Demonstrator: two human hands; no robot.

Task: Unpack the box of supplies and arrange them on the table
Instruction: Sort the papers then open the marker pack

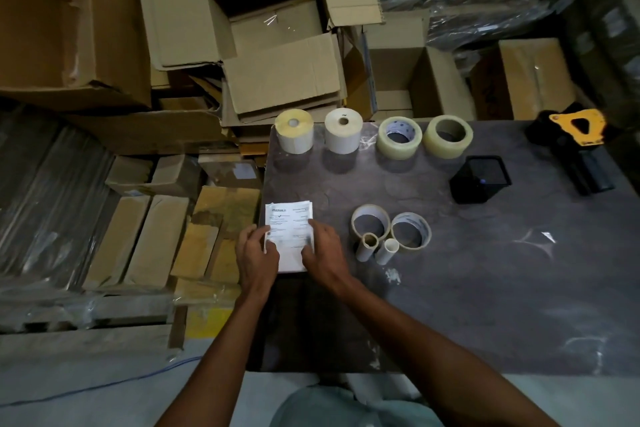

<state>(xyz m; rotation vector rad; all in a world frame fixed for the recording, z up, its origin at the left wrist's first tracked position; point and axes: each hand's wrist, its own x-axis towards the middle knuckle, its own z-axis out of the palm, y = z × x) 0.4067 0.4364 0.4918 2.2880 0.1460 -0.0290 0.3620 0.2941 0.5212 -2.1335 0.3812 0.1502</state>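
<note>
A stack of white printed labels [289, 218] lies near the left edge of the dark table [485, 270]. My left hand [258, 258] holds its left side with thumb and fingers curled on it. My right hand [323, 250] rests on its right side, fingers pressing the paper. Along the far edge stand two white label rolls [295, 131] [343, 130] and two clear tape rolls [399, 137] [447, 136]. Two empty tape cores [370, 224] [411, 230] and two small cardboard tubes [367, 247] [389, 251] sit right of the labels.
A black square holder [479, 184] stands mid-right, and a black-and-yellow tape dispenser [578, 146] lies at the far right. Open cardboard boxes [270, 28] pile up behind the table. Wrapped brown parcels [152, 239] fill the floor to the left.
</note>
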